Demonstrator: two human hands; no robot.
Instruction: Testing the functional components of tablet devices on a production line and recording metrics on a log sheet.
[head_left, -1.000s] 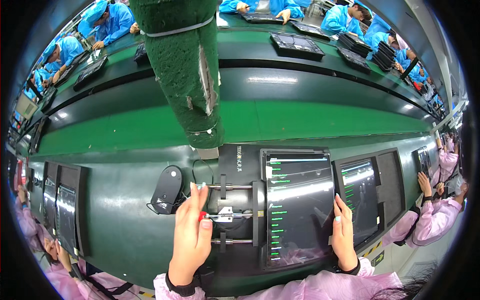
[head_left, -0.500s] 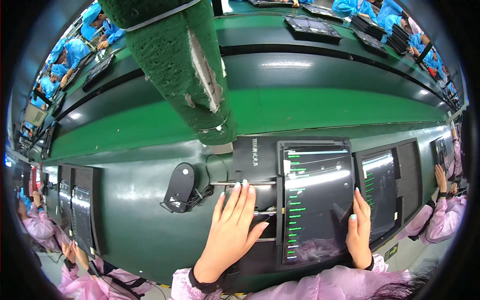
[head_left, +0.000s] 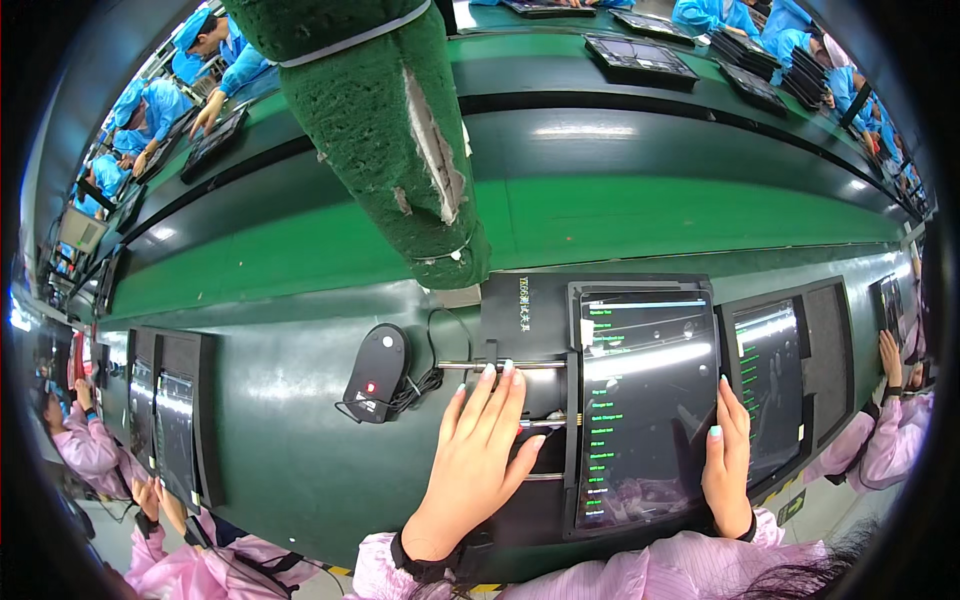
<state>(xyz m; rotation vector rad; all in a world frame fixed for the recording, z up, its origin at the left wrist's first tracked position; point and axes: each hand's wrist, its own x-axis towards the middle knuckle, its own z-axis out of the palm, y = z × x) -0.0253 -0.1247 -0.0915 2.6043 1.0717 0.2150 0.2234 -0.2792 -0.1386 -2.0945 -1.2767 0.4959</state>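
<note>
A black tablet [head_left: 655, 400] with a lit dark screen and rows of green text lies in a black test fixture [head_left: 505, 315]. Across the fixture's left part run metal rods [head_left: 542, 366]. My left hand [head_left: 472, 455] rests flat there, fingers stretched toward the upper rod and thumb pointing at the tablet's left edge. Along the tablet's right edge lies my right hand [head_left: 727, 470], its fingers straight and touching the side, with nothing gripped. Left of the fixture, a black computer mouse [head_left: 380, 360] sits belly-up with a red light showing and its cable bunched beside it.
On the right, a second tablet [head_left: 766, 365] lies in a black foam tray [head_left: 829, 340]. Another tray [head_left: 206, 420] with tablets stands at the left, near a co-worker in pink. A thick green padded post [head_left: 390, 150] hangs over the bench. Co-workers in blue sit beyond.
The whole view has shifted slightly rightward. A red light now shows on the mouse's underside. Both my hands keep nearly the same places on the fixture and tablet.
</note>
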